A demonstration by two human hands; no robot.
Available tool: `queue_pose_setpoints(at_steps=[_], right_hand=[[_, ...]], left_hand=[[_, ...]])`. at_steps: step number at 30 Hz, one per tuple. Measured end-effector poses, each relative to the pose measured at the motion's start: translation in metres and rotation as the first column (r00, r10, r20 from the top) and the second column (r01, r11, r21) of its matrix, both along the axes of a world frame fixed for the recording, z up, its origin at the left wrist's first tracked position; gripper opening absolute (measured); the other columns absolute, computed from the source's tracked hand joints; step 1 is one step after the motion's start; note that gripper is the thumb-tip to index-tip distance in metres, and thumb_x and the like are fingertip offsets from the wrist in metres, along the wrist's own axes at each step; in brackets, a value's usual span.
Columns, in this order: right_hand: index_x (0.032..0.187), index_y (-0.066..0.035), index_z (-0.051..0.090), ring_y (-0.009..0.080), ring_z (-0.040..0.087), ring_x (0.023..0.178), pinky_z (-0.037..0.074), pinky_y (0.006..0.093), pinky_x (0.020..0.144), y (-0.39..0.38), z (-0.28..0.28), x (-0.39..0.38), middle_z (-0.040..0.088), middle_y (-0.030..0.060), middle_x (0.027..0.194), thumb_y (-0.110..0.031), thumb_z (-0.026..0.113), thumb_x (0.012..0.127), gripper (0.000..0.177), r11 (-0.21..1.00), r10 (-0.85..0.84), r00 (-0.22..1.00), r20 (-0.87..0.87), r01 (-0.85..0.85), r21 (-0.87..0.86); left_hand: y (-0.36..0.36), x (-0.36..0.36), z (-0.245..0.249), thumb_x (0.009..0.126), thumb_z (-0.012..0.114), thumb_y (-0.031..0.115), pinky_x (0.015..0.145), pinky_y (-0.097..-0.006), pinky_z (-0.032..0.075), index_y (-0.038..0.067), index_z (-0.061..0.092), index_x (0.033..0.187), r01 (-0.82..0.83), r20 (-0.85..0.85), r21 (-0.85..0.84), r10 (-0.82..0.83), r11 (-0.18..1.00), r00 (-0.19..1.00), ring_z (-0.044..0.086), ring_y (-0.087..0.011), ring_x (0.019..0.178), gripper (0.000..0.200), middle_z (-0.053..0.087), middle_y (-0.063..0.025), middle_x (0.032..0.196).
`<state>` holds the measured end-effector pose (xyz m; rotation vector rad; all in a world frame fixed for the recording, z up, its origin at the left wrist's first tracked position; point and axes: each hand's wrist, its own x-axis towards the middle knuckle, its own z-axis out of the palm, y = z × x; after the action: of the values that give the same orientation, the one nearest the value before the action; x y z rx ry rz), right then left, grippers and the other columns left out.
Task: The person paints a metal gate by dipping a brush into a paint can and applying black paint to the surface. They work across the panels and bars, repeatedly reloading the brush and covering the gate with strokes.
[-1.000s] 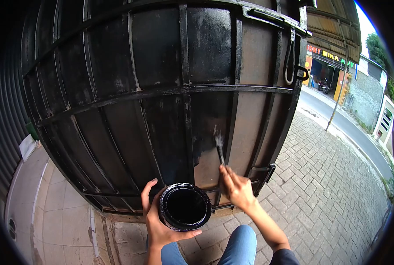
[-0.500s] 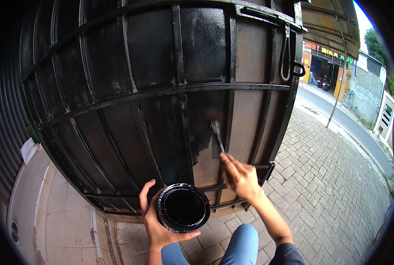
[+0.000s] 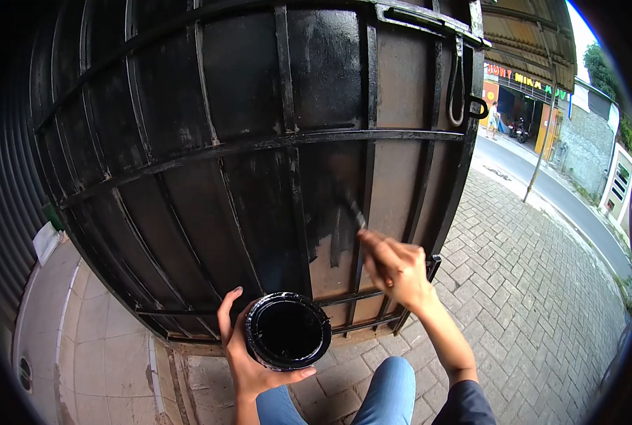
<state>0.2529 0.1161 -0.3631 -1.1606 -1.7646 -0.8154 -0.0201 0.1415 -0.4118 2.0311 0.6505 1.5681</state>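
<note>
metal gate (image 3: 252, 78): right hand (image 3: 399, 270) clenched around a brush (image 3: 357, 214) at its partly blackened panel (image 3: 325, 205); left hand (image 3: 248, 368) grasping an open can (image 3: 324, 343) before the gate's lower edge.

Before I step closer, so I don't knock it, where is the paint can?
In the head view, the paint can is low, just left of centre, held in the left hand, in front of the black gate.
</note>
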Motion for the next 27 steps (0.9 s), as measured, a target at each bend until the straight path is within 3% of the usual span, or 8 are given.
queue_pose_setpoints(at_steps=[2,9,12,15,18,20,25,27], right_hand=[[0.122,0.000,0.060,0.0232,0.070,0.069,0.057,0.0292,0.058,0.010,0.002,0.009,0.068,0.0206,0.101,-0.003,0.069,0.074,0.049,0.984,-0.011,0.999,0.030,0.006,0.176],[0.120,0.005,0.058,0.0274,0.071,0.076,0.060,0.0322,0.063,0.006,-0.093,-0.008,0.066,0.0260,0.103,-0.006,0.068,0.075,0.047,0.965,-0.088,0.988,0.131,0.117,-0.233],[0.115,0.001,0.061,0.0260,0.069,0.065,0.058,0.0311,0.057,0.000,-0.119,-0.010,0.068,0.0192,0.094,-0.010,0.066,0.077,0.040,0.943,-0.028,0.995,0.091,0.057,-0.329],[0.112,-0.001,0.062,0.0249,0.067,0.062,0.056,0.0323,0.054,-0.008,-0.099,-0.004,0.068,0.0141,0.084,-0.010,0.066,0.077,0.036,0.872,-0.006,0.997,0.075,0.042,-0.487],[0.106,-0.001,0.064,0.0241,0.065,0.058,0.054,0.0321,0.052,-0.010,-0.036,-0.001,0.066,0.0114,0.077,-0.003,0.064,0.077,0.029,0.949,-0.001,1.000,-0.018,-0.005,-0.315],[0.106,0.000,0.065,0.0233,0.066,0.060,0.055,0.0305,0.053,-0.003,-0.018,0.004,0.067,0.0128,0.082,0.000,0.065,0.075,0.031,0.983,0.010,1.000,-0.026,-0.015,-0.184],[0.109,0.003,0.064,0.0234,0.071,0.072,0.058,0.0290,0.062,0.011,-0.029,0.007,0.069,0.0190,0.095,0.002,0.070,0.072,0.038,0.990,0.021,0.999,0.031,-0.025,0.139],[0.110,0.005,0.063,0.0240,0.071,0.076,0.058,0.0294,0.063,0.009,-0.047,0.006,0.068,0.0216,0.098,0.002,0.069,0.072,0.039,0.993,-0.005,1.000,0.023,0.002,0.122]], left_hand=[[-0.001,0.001,0.002,0.045,0.086,0.060,0.104,-0.0471,0.043,-0.004,0.066,0.102,-0.003,-0.002,-0.011,0.003,1.000,1.000,0.037,-0.0364,0.133,0.089,0.054,-0.0229,0.122],[0.000,0.001,0.003,0.046,0.086,0.057,0.101,-0.0446,0.046,-0.007,0.065,0.102,0.001,0.004,-0.025,-0.001,1.000,1.000,0.045,-0.0335,0.125,0.088,0.049,-0.0220,0.127],[0.004,-0.002,0.000,0.046,0.086,0.051,0.094,-0.0391,0.054,-0.013,0.062,0.104,0.022,-0.026,0.027,-0.021,0.999,0.999,0.062,-0.0284,0.108,0.089,0.040,-0.0216,0.135],[0.000,0.002,-0.001,0.045,0.087,0.053,0.096,-0.0421,0.050,-0.010,0.063,0.103,0.022,0.039,-0.015,-0.022,1.000,0.999,0.055,-0.0310,0.115,0.089,0.043,-0.0222,0.133],[-0.008,0.002,0.001,0.044,0.087,0.059,0.103,-0.0482,0.043,-0.006,0.065,0.102,0.011,0.025,-0.079,-0.009,0.997,1.000,0.041,-0.0364,0.129,0.090,0.048,-0.0239,0.128],[-0.008,0.004,0.002,0.044,0.086,0.060,0.102,-0.0483,0.043,-0.006,0.065,0.103,0.026,-0.007,-0.083,-0.026,0.996,1.000,0.041,-0.0366,0.129,0.091,0.047,-0.0242,0.128],[-0.002,0.004,0.000,0.044,0.086,0.062,0.102,-0.0482,0.044,-0.006,0.065,0.102,0.003,0.005,-0.025,-0.003,1.000,1.000,0.042,-0.0369,0.129,0.092,0.048,-0.0244,0.127],[-0.001,0.003,0.000,0.044,0.086,0.062,0.101,-0.0480,0.044,-0.005,0.065,0.102,-0.003,-0.011,-0.023,0.003,1.000,1.000,0.042,-0.0369,0.129,0.092,0.049,-0.0243,0.127]])
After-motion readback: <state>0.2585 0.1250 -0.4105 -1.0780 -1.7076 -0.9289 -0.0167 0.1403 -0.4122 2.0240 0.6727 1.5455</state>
